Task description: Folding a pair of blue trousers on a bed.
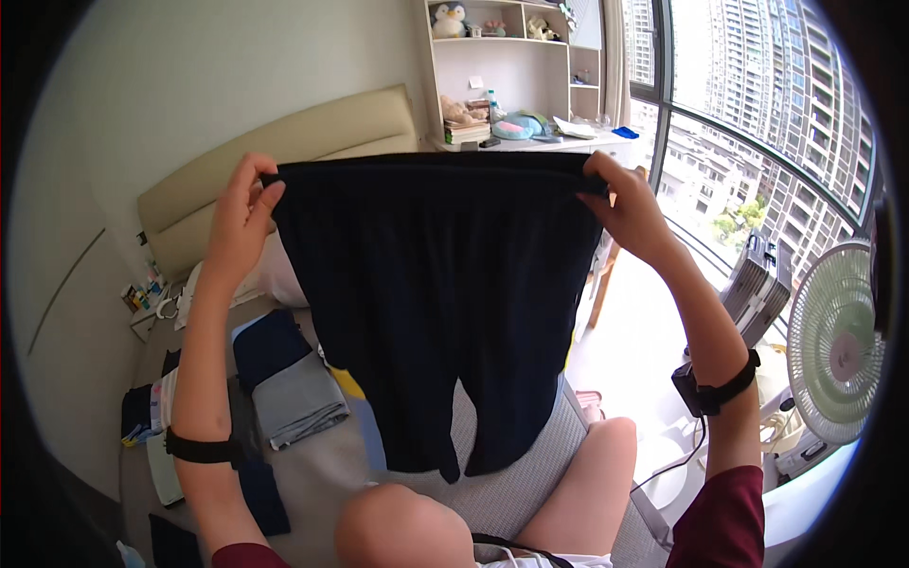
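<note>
Hands: left hand (239, 216) and right hand (627, 210) pinch the waistband corners of dark navy soft fabric shorts (431, 303).
Handling: light, limp, best held by waistband.

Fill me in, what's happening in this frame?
A person sitting on a bed holds up dark navy shorts by the waistband, left hand pinching one corner and right hand the other, so the two legs hang free above the grey bedcover. Folded clothes lie on the bed at the person's left. A standing fan is at the right by the window.
</note>
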A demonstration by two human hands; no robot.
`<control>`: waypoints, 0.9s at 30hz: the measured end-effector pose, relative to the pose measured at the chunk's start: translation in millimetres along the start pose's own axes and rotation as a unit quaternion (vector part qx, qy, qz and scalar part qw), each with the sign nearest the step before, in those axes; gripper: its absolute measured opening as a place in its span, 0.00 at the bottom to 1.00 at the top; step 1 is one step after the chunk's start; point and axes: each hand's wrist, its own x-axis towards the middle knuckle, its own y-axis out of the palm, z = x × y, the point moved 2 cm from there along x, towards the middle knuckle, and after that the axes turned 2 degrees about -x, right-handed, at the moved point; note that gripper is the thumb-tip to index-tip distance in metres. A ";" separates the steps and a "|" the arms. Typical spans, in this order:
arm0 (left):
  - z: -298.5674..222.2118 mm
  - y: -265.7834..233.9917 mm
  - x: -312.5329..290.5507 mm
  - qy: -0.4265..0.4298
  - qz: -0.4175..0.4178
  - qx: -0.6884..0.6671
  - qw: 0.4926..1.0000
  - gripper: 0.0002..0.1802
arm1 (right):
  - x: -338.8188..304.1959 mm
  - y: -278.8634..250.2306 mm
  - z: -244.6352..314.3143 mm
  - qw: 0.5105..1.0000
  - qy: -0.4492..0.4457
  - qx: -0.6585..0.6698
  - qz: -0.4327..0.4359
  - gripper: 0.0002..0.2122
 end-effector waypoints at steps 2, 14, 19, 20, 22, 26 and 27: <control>-10.0 -15.6 5.4 0.040 -0.034 0.004 0.999 0.08 | 15.6 -9.5 4.4 0.997 0.012 0.079 -0.013 0.12; -44.4 -45.8 -5.4 -0.019 -0.004 -0.057 0.998 0.10 | -6.6 -42.8 1.4 0.983 -0.027 0.178 0.037 0.12; -40.2 -60.8 -6.9 0.002 -0.008 -0.094 0.996 0.11 | -3.0 -55.2 6.6 0.933 -0.036 0.357 0.018 0.15; -36.7 -62.2 -7.0 0.004 0.001 -0.124 0.992 0.11 | -7.8 -54.0 -0.9 0.947 0.043 0.316 -0.021 0.24; -31.4 -55.7 -6.9 -0.013 0.037 -0.122 0.992 0.11 | -4.7 -47.4 8.6 0.930 0.031 0.367 -0.005 0.20; 4.7 -27.5 -25.4 -0.164 0.161 -0.148 0.962 0.11 | -10.7 -8.6 -8.9 0.848 0.070 0.493 0.183 0.18; 23.3 -18.7 -36.6 -0.218 0.188 -0.157 0.945 0.10 | -17.4 7.3 -3.3 0.839 0.123 0.491 0.199 0.18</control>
